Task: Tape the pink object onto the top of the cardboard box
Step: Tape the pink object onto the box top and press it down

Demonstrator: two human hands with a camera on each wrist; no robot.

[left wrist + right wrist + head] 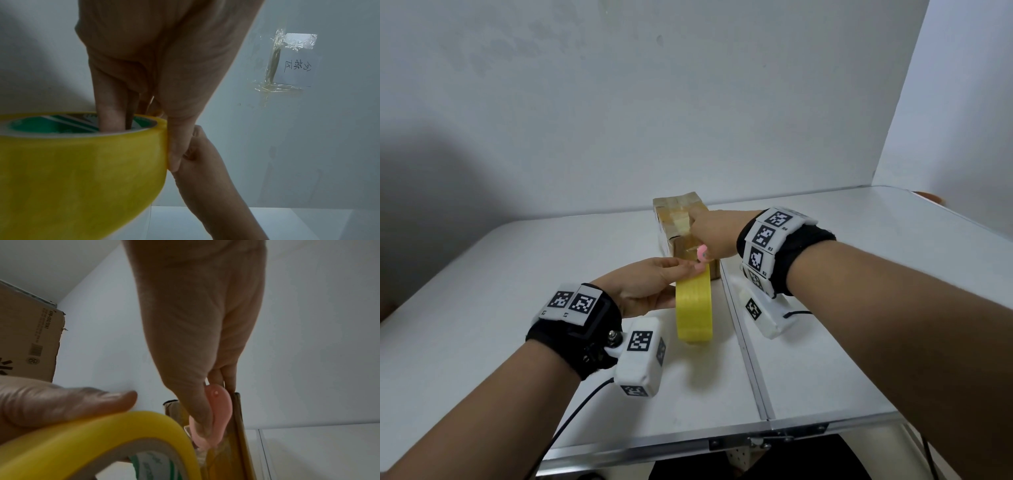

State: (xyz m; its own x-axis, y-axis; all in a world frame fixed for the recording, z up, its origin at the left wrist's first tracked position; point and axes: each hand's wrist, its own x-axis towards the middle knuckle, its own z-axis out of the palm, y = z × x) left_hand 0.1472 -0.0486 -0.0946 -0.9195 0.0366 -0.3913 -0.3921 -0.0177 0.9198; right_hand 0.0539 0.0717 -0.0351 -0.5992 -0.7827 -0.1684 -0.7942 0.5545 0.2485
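- A small pink object (701, 253) sits at the near end of the box (677, 219), held against the cardboard; in the right wrist view it (218, 412) is pressed between thumb and box edge.
- The right hand (714, 236) lies over the near part of the box top, fingers reaching down its far side, thumb clamping the pink object to the box.
- The box is a narrow, brown, taped cardboard block standing on the counter (482, 308), with its long side running away from the viewer.
- A yellow tape roll (694, 306) stands on edge just in front of the box, near the pink object.
- The left hand (650, 286) grips the roll: fingers (111, 116) tucked into its green-printed core, thumb along the outer rim.
- Both wrists wear black bands with square black-and-white markers and white camera housings.
- The counter is white with a seam down the middle; white walls stand behind it.
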